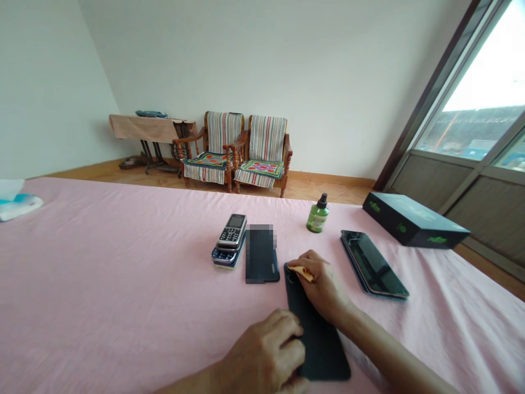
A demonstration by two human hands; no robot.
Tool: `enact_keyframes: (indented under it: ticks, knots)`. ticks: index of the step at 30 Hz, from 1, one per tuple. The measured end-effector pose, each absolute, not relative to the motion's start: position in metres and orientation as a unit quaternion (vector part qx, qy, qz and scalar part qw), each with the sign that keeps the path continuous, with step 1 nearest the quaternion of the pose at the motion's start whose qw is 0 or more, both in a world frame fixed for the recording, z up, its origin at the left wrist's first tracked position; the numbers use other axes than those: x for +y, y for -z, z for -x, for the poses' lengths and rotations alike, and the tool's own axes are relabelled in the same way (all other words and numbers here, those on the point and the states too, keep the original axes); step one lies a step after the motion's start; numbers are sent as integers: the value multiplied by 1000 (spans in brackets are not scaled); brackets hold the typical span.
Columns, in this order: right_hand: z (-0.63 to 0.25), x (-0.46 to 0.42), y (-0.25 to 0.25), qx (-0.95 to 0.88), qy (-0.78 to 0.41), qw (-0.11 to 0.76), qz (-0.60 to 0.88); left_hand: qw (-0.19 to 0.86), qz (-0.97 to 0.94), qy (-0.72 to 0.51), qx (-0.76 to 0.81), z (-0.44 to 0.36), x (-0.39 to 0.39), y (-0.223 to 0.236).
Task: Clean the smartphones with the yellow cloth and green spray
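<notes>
At the far left edge of the frame, a white and blue pack (18, 200) lies on a pink sheet (123, 284) that fills the lower part of the view. Far off at the top, a small table (150, 127) and two striped chairs (246, 148) stand by the wall. Near the middle sit a stack of small button phones (231, 239) and a black phone (262, 262) with a blurred part. At the bottom middle, the left hand (262, 355) has a firm grip on a big black phone (324, 350), with its fingers curled over the edge. That phone lies flat on the sheet. Just right of the left hand, the right hand (322, 287) is clenched on a small yellow cloth (301, 272), which is pressed on the top end of the big phone. Further right are a green bottle (317, 216), a stack of flat phones (373, 265), and a black box (414, 219) by the window (471, 82)
</notes>
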State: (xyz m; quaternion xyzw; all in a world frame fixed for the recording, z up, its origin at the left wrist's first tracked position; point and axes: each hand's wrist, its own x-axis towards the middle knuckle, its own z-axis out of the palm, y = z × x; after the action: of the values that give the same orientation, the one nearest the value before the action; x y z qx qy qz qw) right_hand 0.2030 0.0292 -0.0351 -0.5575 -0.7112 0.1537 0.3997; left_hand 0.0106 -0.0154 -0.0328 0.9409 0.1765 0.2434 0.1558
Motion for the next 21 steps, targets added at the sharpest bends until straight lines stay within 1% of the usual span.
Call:
enact_keyframes:
  ticks: [4, 8, 13, 21]
  knots:
    - [-194, 36, 30, -758, -131, 345, 537, 149, -946, -237, 165, -11, -12, 35]
    - [-191, 32, 27, -766, -112, 299, 558, 131, -950, -244, 145, -11, -10, 38]
    - [-203, 24, 34, -733, -80, 285, 613, 122, -954, -237, 138, -13, -11, 37]
    - [-238, 10, 43, -717, -50, 286, 634, 110, -957, -238, 125, -14, -11, 36]
